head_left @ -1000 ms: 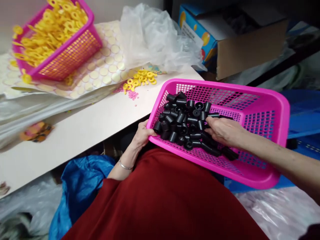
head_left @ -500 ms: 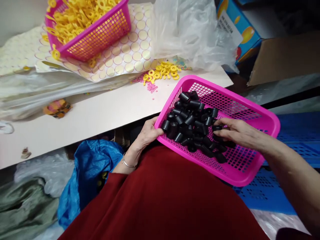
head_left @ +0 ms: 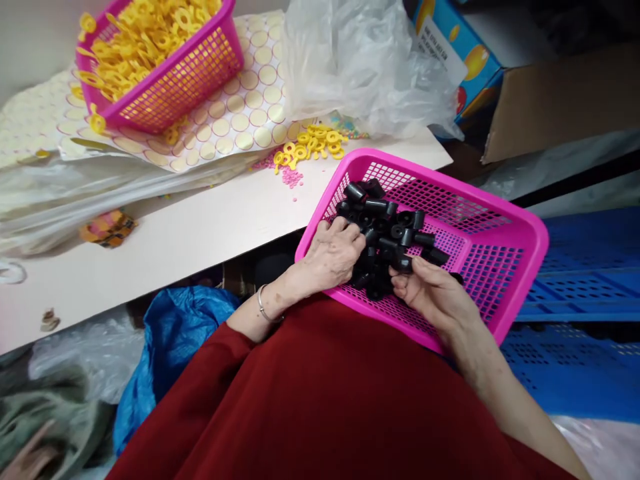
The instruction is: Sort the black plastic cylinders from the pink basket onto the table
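Observation:
A pink plastic basket (head_left: 505, 220) rests tilted against my lap and the table edge. Many short black plastic cylinders (head_left: 380, 207) lie heaped in its left half. My left hand (head_left: 336, 250) reaches over the basket's left rim, fingers curled down into the heap; its fingertips and anything in them are hidden. Between the thumb and fingers of my right hand (head_left: 435, 287) is one black cylinder (head_left: 403, 264), held just over the heap's near right side.
A second pink basket (head_left: 185, 87) full of yellow ring-shaped pieces (head_left: 145, 40) stands on the white table (head_left: 215, 233). Loose yellow pieces (head_left: 313, 143) and pink beads (head_left: 291, 177) lie nearby. Clear plastic bags (head_left: 350, 60), a blue box (head_left: 450, 47) and blue crates (head_left: 590, 267) surround the basket.
My left hand has let go of the basket rim and moved right into the black cylinders. My right hand has come left and nearer me, holding up one cylinder.

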`<state>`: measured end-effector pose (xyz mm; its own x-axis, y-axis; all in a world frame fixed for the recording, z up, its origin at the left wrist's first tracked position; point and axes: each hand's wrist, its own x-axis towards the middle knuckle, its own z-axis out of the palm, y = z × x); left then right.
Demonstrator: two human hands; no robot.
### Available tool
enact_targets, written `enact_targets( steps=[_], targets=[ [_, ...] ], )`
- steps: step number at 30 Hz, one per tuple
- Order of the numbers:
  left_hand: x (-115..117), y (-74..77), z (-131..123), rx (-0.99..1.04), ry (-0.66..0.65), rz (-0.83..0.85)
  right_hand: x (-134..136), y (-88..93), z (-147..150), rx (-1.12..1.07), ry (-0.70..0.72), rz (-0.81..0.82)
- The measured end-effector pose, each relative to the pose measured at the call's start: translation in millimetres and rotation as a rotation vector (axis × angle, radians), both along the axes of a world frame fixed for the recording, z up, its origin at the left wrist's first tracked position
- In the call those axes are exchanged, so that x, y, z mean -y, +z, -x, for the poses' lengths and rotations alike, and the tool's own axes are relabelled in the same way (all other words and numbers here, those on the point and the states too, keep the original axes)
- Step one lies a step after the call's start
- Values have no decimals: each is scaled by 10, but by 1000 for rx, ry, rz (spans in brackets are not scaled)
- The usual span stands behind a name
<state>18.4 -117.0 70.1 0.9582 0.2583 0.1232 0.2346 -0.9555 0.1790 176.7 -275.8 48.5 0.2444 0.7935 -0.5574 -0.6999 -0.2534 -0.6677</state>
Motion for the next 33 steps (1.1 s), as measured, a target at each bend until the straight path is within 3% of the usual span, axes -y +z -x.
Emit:
enact_targets(
  steps=[4,8,11,15,17,19,25,30,33],
  targets=[
    [17,65,-124,-201,39,10,10,-51,44,-71,-52,-36],
    [-80,96,-148,-175,51,98,18,-22,72,-40,-91,-83],
    [-142,113,-164,55,37,424,38,55,122,60,-126,-129],
    [-103,120,-188,261,63,1203,45,202,217,341,-242,-208],
    [-48,115,-206,297,113,1476,31,274,258,492,-302,-234],
    [4,104,-227,329,136,1613,13,330,284,619,-344,-247],
    [83,59,-248,441,184,1797,-4,390,289,821,-362,-199],
    [55,52,-250,340,263,2102,14,382,268,817,-355,-146],
    [48,27,-283,283,298,2192,19,348,257,740,-322,-140]
  ],
)
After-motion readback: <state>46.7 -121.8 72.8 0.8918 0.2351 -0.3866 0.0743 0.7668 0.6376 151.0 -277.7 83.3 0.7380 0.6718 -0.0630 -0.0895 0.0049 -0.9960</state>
